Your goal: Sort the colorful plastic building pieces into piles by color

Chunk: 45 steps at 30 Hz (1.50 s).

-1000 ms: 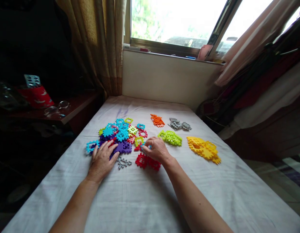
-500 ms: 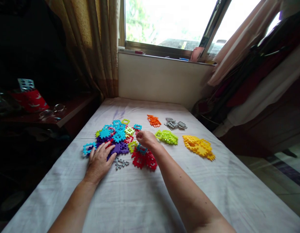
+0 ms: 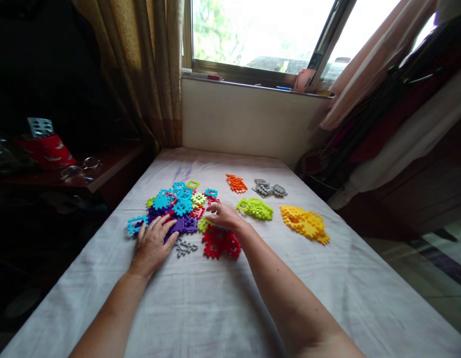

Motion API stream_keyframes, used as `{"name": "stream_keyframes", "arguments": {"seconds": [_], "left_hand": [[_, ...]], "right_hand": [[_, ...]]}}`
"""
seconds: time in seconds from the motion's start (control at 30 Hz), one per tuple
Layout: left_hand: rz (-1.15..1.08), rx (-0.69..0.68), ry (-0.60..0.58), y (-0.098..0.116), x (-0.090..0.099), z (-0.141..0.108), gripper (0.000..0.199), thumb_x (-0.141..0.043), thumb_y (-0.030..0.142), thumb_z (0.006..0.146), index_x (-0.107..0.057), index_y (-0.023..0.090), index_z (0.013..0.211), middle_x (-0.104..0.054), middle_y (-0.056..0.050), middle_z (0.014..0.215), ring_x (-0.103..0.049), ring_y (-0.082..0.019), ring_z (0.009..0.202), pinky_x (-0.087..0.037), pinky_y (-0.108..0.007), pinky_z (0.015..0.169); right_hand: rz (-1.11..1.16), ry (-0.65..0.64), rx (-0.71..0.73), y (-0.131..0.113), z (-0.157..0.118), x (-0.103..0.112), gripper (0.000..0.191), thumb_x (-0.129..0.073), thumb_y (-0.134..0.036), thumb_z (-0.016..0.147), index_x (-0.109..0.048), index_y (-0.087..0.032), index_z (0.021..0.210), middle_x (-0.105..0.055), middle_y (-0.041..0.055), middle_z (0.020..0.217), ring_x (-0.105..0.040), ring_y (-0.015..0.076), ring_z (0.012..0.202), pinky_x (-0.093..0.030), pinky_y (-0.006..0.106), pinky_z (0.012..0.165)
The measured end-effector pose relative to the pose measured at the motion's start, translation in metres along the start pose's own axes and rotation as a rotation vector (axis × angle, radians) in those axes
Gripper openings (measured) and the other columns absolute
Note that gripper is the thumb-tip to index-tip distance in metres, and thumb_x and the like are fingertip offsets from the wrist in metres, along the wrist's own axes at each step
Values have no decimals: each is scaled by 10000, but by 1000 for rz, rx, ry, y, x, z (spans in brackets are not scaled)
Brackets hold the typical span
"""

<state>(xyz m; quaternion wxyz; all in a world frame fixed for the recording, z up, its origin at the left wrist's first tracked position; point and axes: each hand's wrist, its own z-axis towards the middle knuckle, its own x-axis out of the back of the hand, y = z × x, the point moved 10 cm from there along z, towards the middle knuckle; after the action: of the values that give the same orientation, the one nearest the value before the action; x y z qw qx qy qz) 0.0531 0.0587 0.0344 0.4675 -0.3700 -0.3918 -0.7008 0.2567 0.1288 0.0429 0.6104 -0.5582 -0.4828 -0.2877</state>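
Observation:
My left hand (image 3: pixel 153 244) lies with fingers spread on the near left of a mixed heap, touching purple interlocking toy pieces (image 3: pixel 186 224). Turquoise toothed pieces (image 3: pixel 183 206) cover the heap's upper part, mixed with red and lime ones. Over the heap's right side hovers my right hand (image 3: pixel 225 217), fingers apart and reaching left, with nothing visible in them. Just below it are red pieces (image 3: pixel 214 244) in a small pile, and a lime piece (image 3: pixel 202 225) shows by its fingertips. A grey triangular piece (image 3: pixel 186 247) rests right of my left hand.
Separate piles sit to the right: orange pieces (image 3: pixel 236 184), grey pieces (image 3: pixel 264 189), lime pieces (image 3: pixel 256 209) and yellow pieces (image 3: pixel 307 226). A pale sheet (image 3: pixel 200 308) covers the surface. Glasses (image 3: pixel 81 169) lie on a dark side table at left; clothes hang at right.
My right hand has gone from closed fingers to parted ones and dipped slightly toward the heap. My left hand stays in nearly the same place.

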Motion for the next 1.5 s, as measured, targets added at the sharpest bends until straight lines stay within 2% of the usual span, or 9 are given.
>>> {"name": "stream_keyframes", "arguments": {"seconds": [0.1,0.23,0.4,0.6,0.83,1.0,1.23,1.37,1.5], "left_hand": [[-2,-3,5,0,1,0,400,-460,409,926,-647,270,1251,-602,-85,1389,-506,-301,1314,-282,-558,1139],[-5,-8,12,-1,1,-1,401,-455,409,928,-642,278,1258,-602,-84,1390,-502,-292,1316,-273,-551,1147],[-2,-9,16,-2,1,-1,399,-458,409,924,-643,284,1255,-605,-83,1386,-507,-292,1313,-278,-547,1144],[-5,-9,19,-1,1,-1,401,-452,410,925,-643,277,1252,-601,-82,1391,-503,-291,1316,-272,-540,1146],[-3,-6,20,0,1,-1,404,-455,409,920,-648,271,1247,-613,-83,1376,-514,-295,1305,-281,-544,1142],[-1,3,17,3,5,-1,386,-468,400,915,-658,272,1225,-614,-83,1375,-517,-302,1305,-283,-560,1139],[-31,25,21,6,13,-1,333,-510,426,897,-695,270,1125,-627,-89,1355,-540,-310,1279,-275,-583,1140],[-46,33,43,5,17,-1,294,-503,421,904,-707,268,1051,-630,-88,1346,-563,-301,1248,-278,-581,1139],[-65,39,51,4,19,-1,269,-490,405,916,-700,272,1019,-648,-80,1318,-574,-291,1240,-279,-585,1136]], "right_hand": [[-50,-61,42,-10,-1,-5,294,-704,-340,762,-765,-284,1044,-720,45,1104,-663,213,975,-481,272,794],[46,-23,35,-11,3,1,215,-690,-286,774,-761,-278,977,-739,-6,1019,-664,162,905,-477,231,742],[366,331,76,11,-8,45,119,-631,-257,817,-714,-220,894,-727,-6,931,-631,129,809,-485,227,749],[-3,713,-136,83,-54,101,196,-513,-172,857,-692,-202,929,-676,74,1012,-615,190,908,-447,283,862],[-229,556,-292,130,-75,86,300,-512,-94,807,-705,-185,1017,-668,100,1115,-586,231,1006,-419,305,871],[-224,623,-207,93,-77,84,260,-490,-144,862,-716,-211,972,-695,89,1087,-546,252,1072,-378,355,937],[-174,364,124,-13,-2,36,341,-531,-269,897,-653,-249,1215,-646,57,1278,-506,236,1188,-377,355,1012],[-238,239,116,-31,40,14,444,-576,-330,881,-585,-282,1322,-584,43,1388,-447,250,1294,-383,388,1022],[-276,140,84,-32,60,3,396,-574,-471,892,-653,-266,1221,-661,60,1264,-485,266,1246,-404,395,981]]}}
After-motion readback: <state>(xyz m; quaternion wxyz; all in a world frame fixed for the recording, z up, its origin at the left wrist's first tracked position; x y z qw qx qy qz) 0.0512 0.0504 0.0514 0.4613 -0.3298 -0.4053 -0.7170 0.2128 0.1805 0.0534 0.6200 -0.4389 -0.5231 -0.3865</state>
